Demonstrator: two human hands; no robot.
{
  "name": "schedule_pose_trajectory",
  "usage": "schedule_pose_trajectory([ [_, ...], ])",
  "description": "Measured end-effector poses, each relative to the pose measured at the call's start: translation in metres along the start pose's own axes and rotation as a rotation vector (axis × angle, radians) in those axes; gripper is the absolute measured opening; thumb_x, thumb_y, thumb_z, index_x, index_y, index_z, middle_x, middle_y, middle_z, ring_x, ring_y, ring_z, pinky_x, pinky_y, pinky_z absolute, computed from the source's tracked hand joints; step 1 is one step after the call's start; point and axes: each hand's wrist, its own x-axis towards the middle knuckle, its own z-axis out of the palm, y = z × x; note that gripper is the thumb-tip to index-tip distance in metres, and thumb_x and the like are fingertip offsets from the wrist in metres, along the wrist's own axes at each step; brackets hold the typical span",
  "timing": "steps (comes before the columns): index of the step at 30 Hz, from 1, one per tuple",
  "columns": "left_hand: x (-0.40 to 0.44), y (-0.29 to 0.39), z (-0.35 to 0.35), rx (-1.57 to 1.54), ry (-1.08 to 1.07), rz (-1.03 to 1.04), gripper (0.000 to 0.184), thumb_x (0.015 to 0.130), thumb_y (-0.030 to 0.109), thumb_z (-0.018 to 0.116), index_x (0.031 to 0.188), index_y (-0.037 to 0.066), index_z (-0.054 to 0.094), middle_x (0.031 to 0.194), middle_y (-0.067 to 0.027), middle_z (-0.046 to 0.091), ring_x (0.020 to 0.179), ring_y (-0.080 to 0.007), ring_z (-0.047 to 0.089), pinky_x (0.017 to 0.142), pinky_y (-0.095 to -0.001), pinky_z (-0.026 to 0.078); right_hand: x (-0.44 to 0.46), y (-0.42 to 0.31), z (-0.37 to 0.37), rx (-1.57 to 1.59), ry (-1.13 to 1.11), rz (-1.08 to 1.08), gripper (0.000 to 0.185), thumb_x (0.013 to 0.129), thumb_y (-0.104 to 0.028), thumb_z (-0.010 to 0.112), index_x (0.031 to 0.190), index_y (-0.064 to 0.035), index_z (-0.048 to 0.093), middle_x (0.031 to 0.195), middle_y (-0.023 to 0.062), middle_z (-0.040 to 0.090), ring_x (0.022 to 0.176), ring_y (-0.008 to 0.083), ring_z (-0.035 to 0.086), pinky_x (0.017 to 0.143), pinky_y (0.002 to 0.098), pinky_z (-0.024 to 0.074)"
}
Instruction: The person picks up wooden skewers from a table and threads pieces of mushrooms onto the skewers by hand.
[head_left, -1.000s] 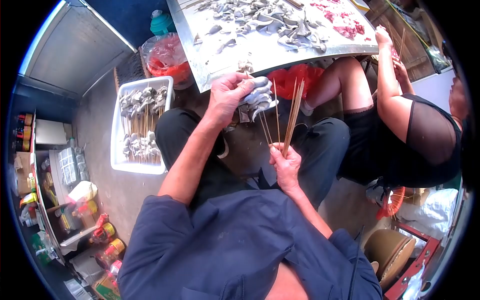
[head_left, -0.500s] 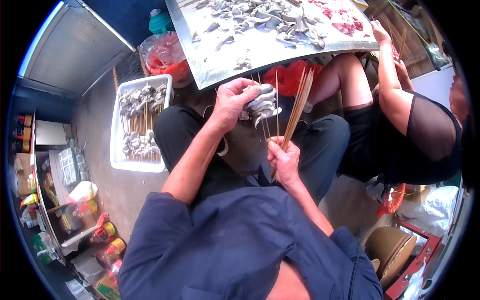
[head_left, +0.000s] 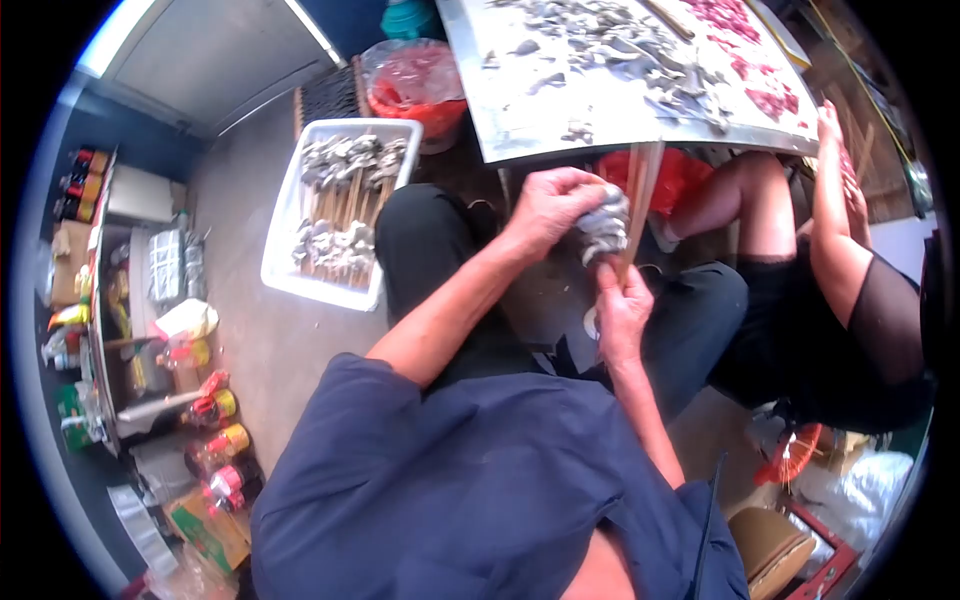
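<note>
Between my hands, grey-white folded pieces (head_left: 604,226) are threaded on thin skewers. My left hand (head_left: 553,208) is closed on the upper end of these pieces. Lower down and to the right, my right hand (head_left: 622,305) grips a bundle of bare wooden skewers (head_left: 643,190), which stands upright beside the threaded pieces. Its fingers meet the lower end of the threaded pieces. Loose grey pieces (head_left: 650,55) and red pieces (head_left: 765,85) lie on the metal table (head_left: 515,142). At the left, a white tray (head_left: 275,262) holds filled skewers.
A person (head_left: 850,290) sits at the right, holding skewers by the table. Behind the tray stands a bucket lined with red plastic (head_left: 420,95). Shelves with bottles (head_left: 215,445) line the left side. A brown stool (head_left: 768,550) is at the lower right.
The view has shifted, so the tray and table appear farther right. My hands have come closer together, and the threaded pieces now sit down against my right hand's fingers.
</note>
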Motion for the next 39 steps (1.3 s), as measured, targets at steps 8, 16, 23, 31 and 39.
schedule_pose_trajectory([
  [8,-0.014,-0.013,0.001,-0.009,-0.077,-0.123,0.018,0.082,0.014,0.070,0.090,-0.003,0.070,0.078,-0.0042,0.067,0.072,-0.0087,0.060,0.067,-0.0249,0.049,-0.004,0.012,0.008,0.183,0.029,0.012,0.005,0.093,-0.008,0.059,0.095,-0.0040,0.061,0.064,-0.0031,0.054,0.043,-0.0002,0.034,0.040,0.0174,0.0258],
  [16,-0.009,0.011,-0.007,0.047,-0.044,0.012,0.024,0.087,0.017,0.068,0.103,-0.001,0.063,0.090,-0.0055,0.067,0.079,-0.0097,0.062,0.072,-0.0240,0.051,0.008,0.001,0.007,0.133,-0.135,0.036,0.017,0.096,-0.020,0.057,0.094,-0.0037,0.060,0.073,0.0061,0.064,0.044,-0.0001,0.034,0.040,0.0176,0.0244],
  [23,-0.031,0.105,-0.083,-0.038,0.410,0.477,0.017,0.086,0.007,0.066,0.102,0.001,0.064,0.092,-0.0080,0.068,0.081,-0.0133,0.064,0.068,-0.0262,0.053,-0.018,0.009,0.013,0.051,-0.340,0.069,0.023,0.097,-0.023,0.055,0.100,-0.0010,0.061,0.072,0.0085,0.064,0.043,-0.0001,0.032,0.041,0.0166,0.0228],
  [31,-0.102,0.132,-0.287,-0.303,0.983,0.698,0.019,0.084,0.002,0.060,0.102,0.002,0.055,0.099,-0.0134,0.062,0.085,-0.0232,0.064,0.072,-0.0407,0.057,-0.021,0.017,0.017,0.029,-0.375,0.162,0.022,0.097,-0.022,0.056,0.099,-0.0001,0.062,0.066,0.0021,0.059,0.048,-0.0002,0.033,0.045,0.0172,0.0252],
  [39,-0.170,0.018,-0.369,-0.891,1.190,0.466,0.018,0.091,0.010,0.050,0.105,0.000,0.055,0.107,-0.0170,0.057,0.108,-0.0324,0.054,0.095,-0.0505,0.046,-0.017,0.038,0.020,-0.061,-0.369,0.206,0.022,0.097,-0.022,0.055,0.097,-0.0007,0.061,0.062,0.0021,0.057,0.043,0.0003,0.035,0.041,0.0167,0.0245],
])
